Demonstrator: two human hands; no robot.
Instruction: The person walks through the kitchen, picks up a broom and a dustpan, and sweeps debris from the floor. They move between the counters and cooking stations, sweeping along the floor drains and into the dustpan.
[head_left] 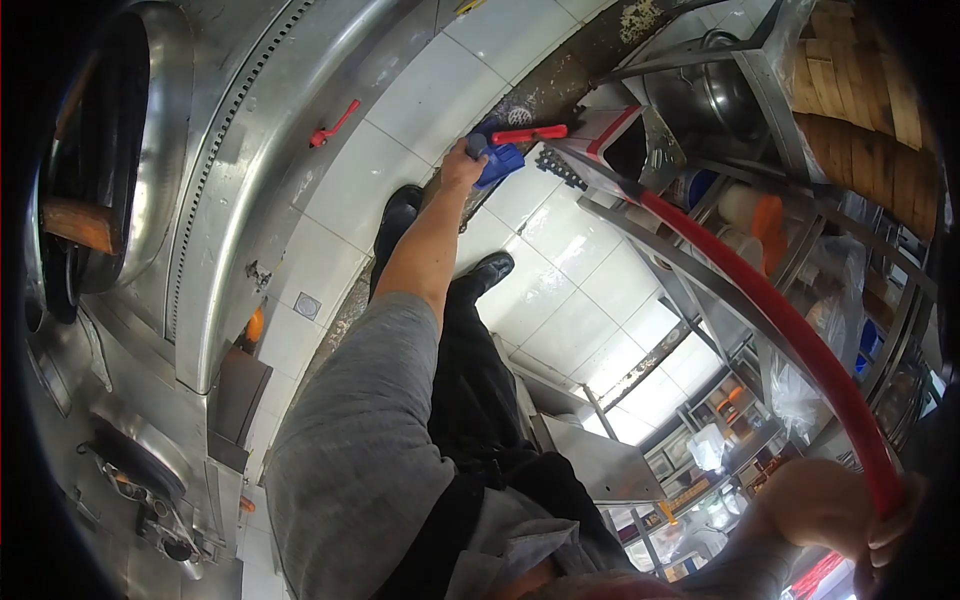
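My left hand [462, 166] reaches down close to the floor, its fingers closed around the grey end of a blue plastic object [500, 166]; its exact kind I cannot tell. At the lower right, my right hand [885, 530] is wrapped round the top of a long red handle [775, 290]. That handle slants down to a white-and-red long-handled dustpan [600, 140]. A short red bar [530, 133] lies across the blue object, beside the dustpan. Black comb-like teeth [560, 168] show below the dustpan's edge.
A steel cooking range [215, 200] runs along the left, with a wok [165, 150] and a red valve lever [333, 124]. Metal shelving [690, 260] holding containers stands on the right. White floor tiles [540, 280] and a dirty drain channel [560, 80] lie between; my black shoes [490, 270] are there.
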